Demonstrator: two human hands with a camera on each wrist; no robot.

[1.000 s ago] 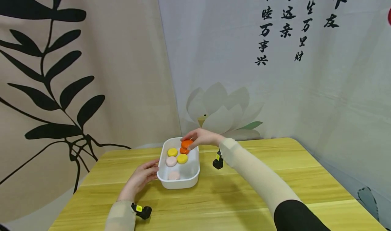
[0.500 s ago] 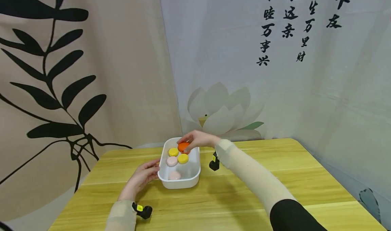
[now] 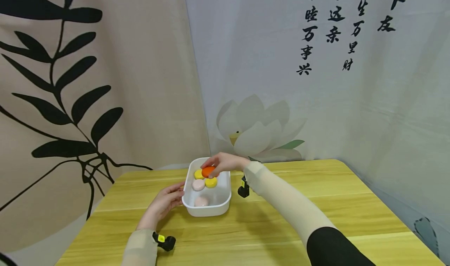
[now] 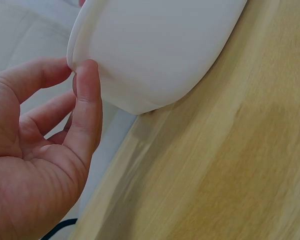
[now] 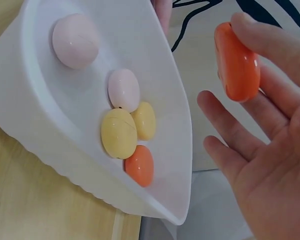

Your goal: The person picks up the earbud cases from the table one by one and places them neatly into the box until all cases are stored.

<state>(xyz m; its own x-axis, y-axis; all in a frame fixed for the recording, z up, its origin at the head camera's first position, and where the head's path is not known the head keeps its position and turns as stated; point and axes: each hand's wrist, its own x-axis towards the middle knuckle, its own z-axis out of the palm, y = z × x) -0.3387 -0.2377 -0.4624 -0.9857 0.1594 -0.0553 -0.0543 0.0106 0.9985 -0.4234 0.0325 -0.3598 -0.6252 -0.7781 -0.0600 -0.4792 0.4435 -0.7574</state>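
A white plastic box (image 3: 220,208) stands on the table with its opening upward. My left hand (image 3: 164,204) pinches its left rim between thumb and finger, as the thumb (image 4: 86,95) in the left wrist view shows. Above the box's far end, my right hand (image 3: 225,163) pinches a glossy orange rounded disc (image 5: 236,62) between thumb and fingers. Inside lie two pale pink discs (image 5: 75,41), two yellow discs (image 5: 119,134) and a second orange disc (image 5: 140,166). In the head view that second orange one is hidden.
The wooden table (image 3: 281,227) reaches toward me and to both sides of the box. Behind its far edge hangs a printed cloth (image 3: 246,63). Small black cameras (image 3: 168,242) are strapped to both wrists.
My right hand has moved slightly left and nearer with the orange disc, which now covers the orange one in the box. The left hand stays at the rim.
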